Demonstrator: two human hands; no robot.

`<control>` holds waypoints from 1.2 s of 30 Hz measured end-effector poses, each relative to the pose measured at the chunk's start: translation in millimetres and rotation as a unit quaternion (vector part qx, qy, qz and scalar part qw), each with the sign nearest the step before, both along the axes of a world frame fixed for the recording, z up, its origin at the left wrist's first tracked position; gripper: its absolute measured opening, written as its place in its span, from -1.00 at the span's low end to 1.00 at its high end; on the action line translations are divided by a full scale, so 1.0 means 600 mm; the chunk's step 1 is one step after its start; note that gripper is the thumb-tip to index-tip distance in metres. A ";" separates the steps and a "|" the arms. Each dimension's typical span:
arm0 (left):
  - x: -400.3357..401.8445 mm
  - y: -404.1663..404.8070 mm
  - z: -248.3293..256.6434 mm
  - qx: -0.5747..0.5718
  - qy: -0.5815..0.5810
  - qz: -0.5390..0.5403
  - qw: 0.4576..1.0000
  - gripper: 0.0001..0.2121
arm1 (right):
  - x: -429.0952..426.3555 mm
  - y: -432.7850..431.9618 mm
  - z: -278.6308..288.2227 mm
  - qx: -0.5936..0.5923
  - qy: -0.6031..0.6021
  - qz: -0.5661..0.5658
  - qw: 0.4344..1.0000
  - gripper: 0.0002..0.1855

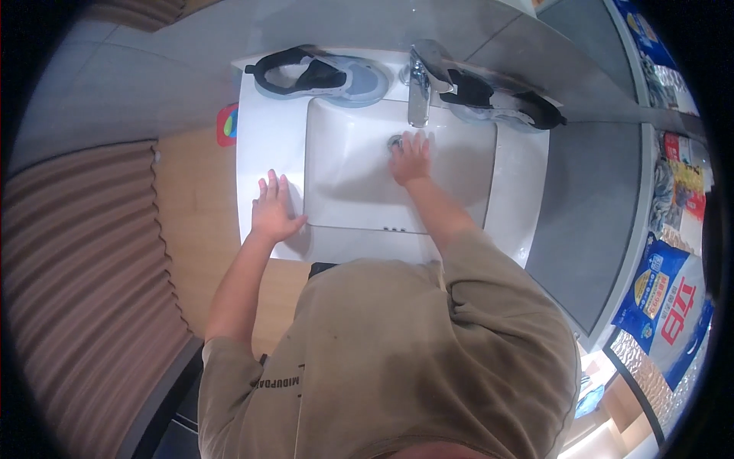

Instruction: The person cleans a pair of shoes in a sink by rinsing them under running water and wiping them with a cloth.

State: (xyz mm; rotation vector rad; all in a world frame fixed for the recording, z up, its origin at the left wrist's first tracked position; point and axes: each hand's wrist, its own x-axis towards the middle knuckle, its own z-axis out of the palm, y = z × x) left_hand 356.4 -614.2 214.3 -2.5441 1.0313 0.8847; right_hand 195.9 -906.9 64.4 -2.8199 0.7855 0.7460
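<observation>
In the head view my right hand (pixel 412 158) reaches into the white ceramic washbasin (pixel 355 172), fingers spread, at the metal drain stopper (pixel 394 142). Whether the fingertips press on the stopper is hard to tell. My left hand (pixel 274 212) rests with spread fingers on the left rim, its thumb at the basin's inner edge. A chrome faucet (pixel 419 97) stands at the back, just beyond my right hand. One grey and black shoe (pixel 352 77) lies on the back ledge left of the faucet. Another shoe (pixel 499 103) is to the right of it, partly behind the faucet.
A pleated brown curtain (pixel 97 229) hangs at the left. A red item with a green and blue pattern (pixel 227 125) is beside the basin's left edge. On the right are a grey panel (pixel 590 212) and a blue and silver plastic package (pixel 665 310) bearing writing.
</observation>
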 end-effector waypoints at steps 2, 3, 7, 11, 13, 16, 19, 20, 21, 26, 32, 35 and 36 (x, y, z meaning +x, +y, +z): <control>0.003 0.004 0.001 -0.007 0.006 0.004 1.000 0.05 | 0.009 -0.004 -0.002 -0.010 0.006 0.024 1.000 -0.45; 0.002 0.004 0.001 -0.015 0.015 0.006 1.000 0.04 | 0.009 -0.005 -0.006 -0.017 0.012 0.028 0.999 -0.46; -0.001 0.000 0.002 -0.009 0.005 0.005 1.000 0.05 | 0.001 -0.008 -0.015 -0.007 -0.009 0.017 1.000 -0.54; -0.003 0.002 0.000 -0.010 0.006 0.011 1.000 0.05 | 0.006 -0.002 0.011 0.005 0.008 0.000 1.000 -0.53; -0.002 0.004 -0.002 -0.015 0.010 0.014 1.000 0.05 | 0.018 0.006 0.038 0.084 0.025 -0.096 0.991 -0.40; -0.004 0.002 -0.001 -0.007 0.008 0.015 1.000 0.05 | 0.033 0.027 0.041 0.125 0.043 -0.201 0.971 -0.32; -0.004 0.000 0.004 -0.005 0.009 0.008 1.000 0.02 | 0.035 0.042 0.032 0.118 0.025 -0.227 0.966 -0.25; -0.003 -0.001 0.004 -0.006 0.008 0.007 1.000 0.02 | 0.035 0.043 0.030 0.118 0.024 -0.227 0.966 -0.25; -0.003 0.000 0.003 -0.006 0.009 0.007 1.000 0.03 | 0.037 0.044 0.036 0.120 0.033 -0.227 0.966 -0.22; -0.004 -0.003 0.005 -0.002 0.009 0.006 1.000 0.03 | 0.043 0.047 0.041 0.131 0.049 -0.217 0.966 -0.20; -0.003 -0.005 0.005 0.000 0.009 0.005 1.000 0.03 | 0.025 0.047 0.012 0.091 0.041 -0.165 0.981 -0.21; -0.004 -0.004 0.006 0.004 0.010 0.006 1.000 0.03 | 0.008 0.036 -0.010 0.023 0.042 -0.164 0.985 -0.21; -0.005 -0.003 0.003 0.001 0.009 0.009 1.000 0.04 | 0.002 0.031 -0.004 0.040 0.055 -0.162 0.985 -0.21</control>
